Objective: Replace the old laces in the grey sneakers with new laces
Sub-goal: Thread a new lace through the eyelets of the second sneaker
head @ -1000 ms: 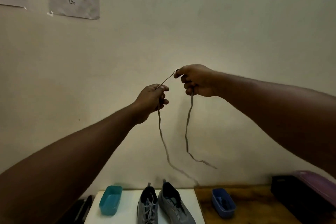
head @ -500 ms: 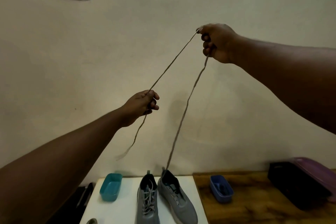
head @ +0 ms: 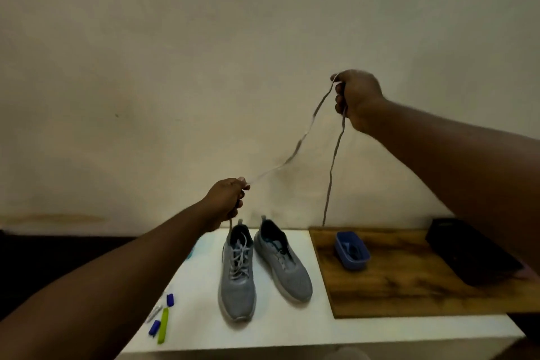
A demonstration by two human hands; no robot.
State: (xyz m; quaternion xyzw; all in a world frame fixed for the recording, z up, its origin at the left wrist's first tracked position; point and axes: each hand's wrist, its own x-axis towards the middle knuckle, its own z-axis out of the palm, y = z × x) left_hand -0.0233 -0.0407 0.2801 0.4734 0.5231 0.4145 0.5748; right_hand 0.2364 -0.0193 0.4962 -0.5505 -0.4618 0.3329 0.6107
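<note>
Two grey sneakers stand side by side on the white table [head: 292, 330]. The left sneaker [head: 237, 275] is laced; the right sneaker [head: 285, 264] shows no lace. A long grey lace [head: 304, 137] is stretched in the air above them. My left hand [head: 226, 199] grips one part of it just above the left sneaker's heel. My right hand [head: 355, 96] holds it higher up and to the right, fingers curled round it. One end hangs from my right hand down toward the table; a short end drops from my left hand.
A wooden board [head: 409, 280] lies on the table's right side with a blue tub [head: 352, 250] on it. A black box [head: 470, 251] sits at the far right. Pens and markers [head: 162, 318] lie near the front left. A teal tub [head: 190, 251] peeks out behind my left forearm.
The view has tilted down toward the table. Both hands have come lower with the lace, and the stretch between them now sags instead of being taut.
</note>
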